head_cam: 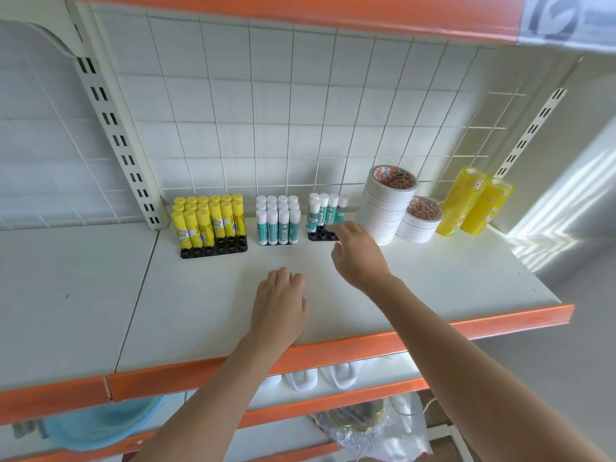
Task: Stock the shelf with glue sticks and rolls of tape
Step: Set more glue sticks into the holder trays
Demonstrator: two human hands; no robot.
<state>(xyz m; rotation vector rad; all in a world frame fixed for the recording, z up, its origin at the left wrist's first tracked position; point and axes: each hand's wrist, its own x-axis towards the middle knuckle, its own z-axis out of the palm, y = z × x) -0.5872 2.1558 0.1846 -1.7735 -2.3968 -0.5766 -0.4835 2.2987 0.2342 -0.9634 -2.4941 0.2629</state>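
Glue sticks (328, 210) upright in a black tray (321, 234)
Right hand (358, 253) reaches there, fingers loose, empty; left hand (279, 303) rests flat on the shelf (433, 271).

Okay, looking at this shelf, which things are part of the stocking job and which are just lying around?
Job: yellow glue sticks, teal glue sticks, part-filled rack, white tape stacks, yellow tape rolls, shelf.

Lying about, lower shelves: blue basin, plastic bag, white items.

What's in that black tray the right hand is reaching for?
The black tray holds glue sticks with white caps standing in its back rows. Front holes visible are empty. The right hand covers the tray's right front corner.
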